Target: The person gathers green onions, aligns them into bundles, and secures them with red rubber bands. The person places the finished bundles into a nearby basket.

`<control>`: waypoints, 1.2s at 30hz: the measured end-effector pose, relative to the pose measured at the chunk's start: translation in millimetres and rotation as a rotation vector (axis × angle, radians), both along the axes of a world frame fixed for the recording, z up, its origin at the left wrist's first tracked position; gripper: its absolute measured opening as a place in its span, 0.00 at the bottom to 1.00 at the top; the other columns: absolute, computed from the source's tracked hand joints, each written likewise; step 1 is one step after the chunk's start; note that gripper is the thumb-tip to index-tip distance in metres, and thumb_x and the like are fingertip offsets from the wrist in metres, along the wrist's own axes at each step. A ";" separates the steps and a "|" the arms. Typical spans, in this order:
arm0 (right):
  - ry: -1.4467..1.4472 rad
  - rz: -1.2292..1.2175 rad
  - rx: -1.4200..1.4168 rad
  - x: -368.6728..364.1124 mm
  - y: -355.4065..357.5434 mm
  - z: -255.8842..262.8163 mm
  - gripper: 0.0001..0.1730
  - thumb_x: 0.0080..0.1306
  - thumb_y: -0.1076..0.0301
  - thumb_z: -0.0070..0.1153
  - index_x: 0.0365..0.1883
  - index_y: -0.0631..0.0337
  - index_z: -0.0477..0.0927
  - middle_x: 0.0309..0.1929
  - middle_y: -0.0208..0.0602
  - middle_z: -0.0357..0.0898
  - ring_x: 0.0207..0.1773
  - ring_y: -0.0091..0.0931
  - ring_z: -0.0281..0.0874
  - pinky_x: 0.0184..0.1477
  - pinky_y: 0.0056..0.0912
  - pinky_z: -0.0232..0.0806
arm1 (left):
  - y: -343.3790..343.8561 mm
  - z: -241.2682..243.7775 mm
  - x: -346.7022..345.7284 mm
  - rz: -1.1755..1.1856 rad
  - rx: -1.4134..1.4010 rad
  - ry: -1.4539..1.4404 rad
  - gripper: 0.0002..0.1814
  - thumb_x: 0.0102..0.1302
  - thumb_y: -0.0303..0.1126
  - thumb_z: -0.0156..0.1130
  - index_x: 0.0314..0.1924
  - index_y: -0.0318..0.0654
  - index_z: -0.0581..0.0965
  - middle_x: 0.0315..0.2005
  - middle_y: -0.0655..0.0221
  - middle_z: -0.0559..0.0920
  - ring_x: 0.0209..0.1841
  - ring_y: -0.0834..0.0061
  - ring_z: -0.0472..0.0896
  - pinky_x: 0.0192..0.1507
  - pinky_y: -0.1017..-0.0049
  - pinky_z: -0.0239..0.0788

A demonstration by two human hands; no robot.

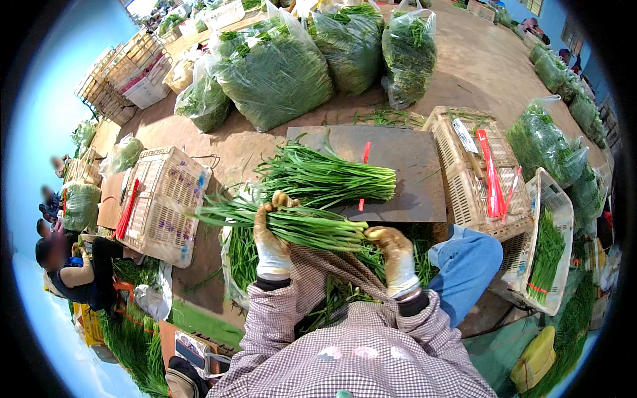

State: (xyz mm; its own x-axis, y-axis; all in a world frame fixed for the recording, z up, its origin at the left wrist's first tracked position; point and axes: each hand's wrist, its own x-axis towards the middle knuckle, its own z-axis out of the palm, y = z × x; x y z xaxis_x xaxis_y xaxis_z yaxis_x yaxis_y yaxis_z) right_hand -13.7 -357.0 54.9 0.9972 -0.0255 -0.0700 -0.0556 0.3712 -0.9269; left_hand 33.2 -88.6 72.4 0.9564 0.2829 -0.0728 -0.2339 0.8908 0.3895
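My left hand (pixel 271 244), in a stained white glove, is closed around a loose bunch of long green chives (pixel 308 226). Their leaf tips point left and the pale stem ends right. At those stem ends is my right hand (pixel 395 256), gloved too, with curled fingers touching them; whether it pinches any stem is unclear. Beyond the hands, a thicker pile of chives (pixel 333 174) lies on a dark flat board (pixel 415 174), across a red strip (pixel 367 153). More chives (pixel 242 256) sit in a plastic bag below my left hand.
Right of the board, an upturned plastic crate (pixel 458 164) carries red strips (pixel 487 174) and a knife (pixel 470 149). An open crate (pixel 562 253) holds a tied bundle. Another crate (pixel 166 204) stands left, near a seated person (pixel 79 273). Big filled plastic bags (pixel 278 74) stand ahead.
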 end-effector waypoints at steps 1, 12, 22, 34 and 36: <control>-0.026 -0.008 -0.067 2.1 -14.5 -0.4 0.14 0.78 0.65 0.58 0.43 0.68 0.85 0.42 0.38 0.89 0.49 0.27 0.84 0.57 0.33 0.75 | 6.0 4.9 -1.2 0.091 0.010 0.101 0.10 0.75 0.38 0.61 0.39 0.41 0.73 0.42 0.63 0.76 0.49 0.60 0.75 0.64 0.52 0.68; 0.218 0.288 0.098 -7.9 24.2 15.1 0.19 0.72 0.69 0.65 0.58 0.69 0.81 0.52 0.35 0.86 0.52 0.24 0.81 0.58 0.29 0.73 | -6.1 -8.1 5.6 -0.055 -0.025 -0.121 0.11 0.77 0.35 0.57 0.36 0.40 0.72 0.45 0.61 0.77 0.53 0.61 0.78 0.70 0.47 0.67; 0.138 -0.241 0.161 -25.8 -12.7 -20.0 0.15 0.77 0.61 0.60 0.50 0.66 0.84 0.46 0.34 0.86 0.47 0.25 0.83 0.56 0.29 0.74 | -14.8 3.5 -4.6 0.046 0.016 -0.028 0.11 0.74 0.39 0.64 0.37 0.43 0.74 0.42 0.65 0.76 0.52 0.63 0.77 0.68 0.48 0.69; 0.105 0.014 -0.107 -2.7 -33.8 -19.1 0.09 0.73 0.69 0.62 0.48 0.62 0.86 0.45 0.34 0.89 0.47 0.27 0.85 0.57 0.32 0.75 | -4.8 12.8 -5.4 0.038 0.100 0.020 0.13 0.76 0.42 0.60 0.38 0.43 0.72 0.42 0.65 0.76 0.50 0.63 0.77 0.66 0.52 0.69; -0.087 0.193 -0.693 -3.6 -75.9 -52.5 0.10 0.71 0.64 0.65 0.46 0.60 0.88 0.45 0.39 0.89 0.48 0.34 0.85 0.58 0.37 0.74 | -18.2 42.6 -10.8 -0.021 0.151 0.061 0.13 0.76 0.42 0.61 0.38 0.44 0.72 0.39 0.68 0.72 0.48 0.67 0.75 0.66 0.55 0.68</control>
State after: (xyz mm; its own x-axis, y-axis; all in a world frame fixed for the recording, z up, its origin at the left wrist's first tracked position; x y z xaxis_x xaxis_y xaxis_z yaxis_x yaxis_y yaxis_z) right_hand -17.3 -432.9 2.4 0.9897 0.1415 -0.0220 0.0236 -0.3127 -0.9496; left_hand 22.4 -106.8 115.0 0.9573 0.2753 -0.0887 -0.1881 0.8256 0.5320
